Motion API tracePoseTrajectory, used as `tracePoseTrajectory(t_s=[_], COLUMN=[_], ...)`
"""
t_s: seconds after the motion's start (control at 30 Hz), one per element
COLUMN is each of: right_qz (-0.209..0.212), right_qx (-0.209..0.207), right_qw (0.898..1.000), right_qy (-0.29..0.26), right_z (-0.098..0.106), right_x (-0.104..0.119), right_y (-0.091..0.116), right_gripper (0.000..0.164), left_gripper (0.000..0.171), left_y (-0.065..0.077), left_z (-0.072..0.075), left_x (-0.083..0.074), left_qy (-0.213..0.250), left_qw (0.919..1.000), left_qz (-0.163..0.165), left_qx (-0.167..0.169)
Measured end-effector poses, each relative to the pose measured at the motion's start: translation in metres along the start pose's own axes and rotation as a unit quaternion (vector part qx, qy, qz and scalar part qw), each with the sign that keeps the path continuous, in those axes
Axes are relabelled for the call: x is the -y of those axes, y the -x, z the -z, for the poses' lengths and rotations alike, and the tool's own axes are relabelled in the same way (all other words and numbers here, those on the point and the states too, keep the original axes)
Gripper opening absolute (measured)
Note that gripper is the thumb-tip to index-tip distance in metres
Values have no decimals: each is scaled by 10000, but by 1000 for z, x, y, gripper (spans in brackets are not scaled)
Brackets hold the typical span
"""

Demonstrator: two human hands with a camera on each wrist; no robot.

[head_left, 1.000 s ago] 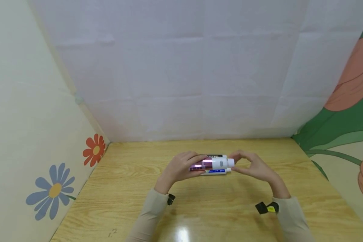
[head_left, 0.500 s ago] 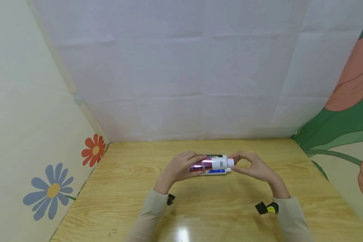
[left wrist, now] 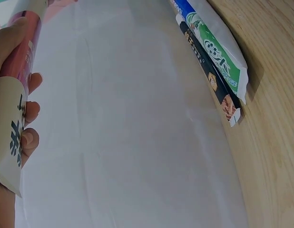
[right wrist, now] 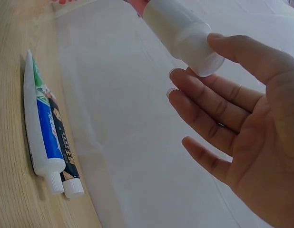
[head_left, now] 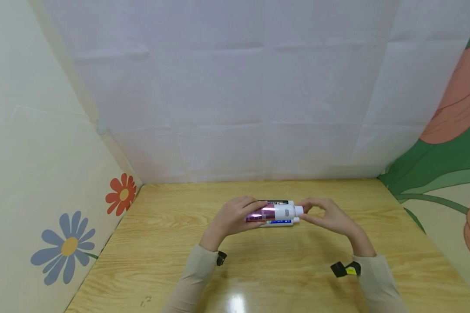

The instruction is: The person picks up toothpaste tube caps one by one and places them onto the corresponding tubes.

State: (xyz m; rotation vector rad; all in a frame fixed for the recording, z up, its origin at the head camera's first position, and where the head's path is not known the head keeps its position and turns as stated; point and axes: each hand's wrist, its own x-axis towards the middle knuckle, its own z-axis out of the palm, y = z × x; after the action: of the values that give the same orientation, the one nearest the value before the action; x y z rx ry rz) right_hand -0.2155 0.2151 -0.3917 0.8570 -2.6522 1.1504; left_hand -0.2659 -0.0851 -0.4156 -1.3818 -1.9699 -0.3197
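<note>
A pink and white toothpaste tube (head_left: 268, 211) is held level above the table by my left hand (head_left: 232, 215). In the left wrist view the fingers curl round the tube (left wrist: 10, 128), whose flat end points down. My right hand (head_left: 333, 218) pinches the white cap (head_left: 299, 211) at the tube's right end. In the right wrist view the thumb lies on the cap (right wrist: 206, 54) and the forefinger is under it, with the other fingers spread apart from it.
On the wooden table (head_left: 274, 269), beyond and below the held tube, lie a white, blue and green toothpaste tube (right wrist: 48, 126) and a black one (right wrist: 67, 152), side by side. A white cloth (head_left: 235, 108) hangs behind; flower-patterned panels (head_left: 62, 174) stand at both sides.
The right fingers have shifted slightly at the cap. The left hand and the tube stay in place.
</note>
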Motion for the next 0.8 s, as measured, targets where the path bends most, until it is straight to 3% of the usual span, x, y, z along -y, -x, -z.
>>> tracePoseTrajectory(t_s=[0.37, 0.8], right_qz=[-222, -178], right_qx=[43, 154], right_qw=[9997, 9997], right_qy=[-12, -37], right_z=[-2, -3], right_x=[-9, -12], right_y=[0, -1], right_gripper=[18, 8], left_gripper=[56, 57], left_y=[1, 1], left_z=[0, 0], left_x=[1, 2], left_qy=[39, 10], left_qw=[10000, 9998], left_qz=[-58, -136], left_qx=[-58, -127])
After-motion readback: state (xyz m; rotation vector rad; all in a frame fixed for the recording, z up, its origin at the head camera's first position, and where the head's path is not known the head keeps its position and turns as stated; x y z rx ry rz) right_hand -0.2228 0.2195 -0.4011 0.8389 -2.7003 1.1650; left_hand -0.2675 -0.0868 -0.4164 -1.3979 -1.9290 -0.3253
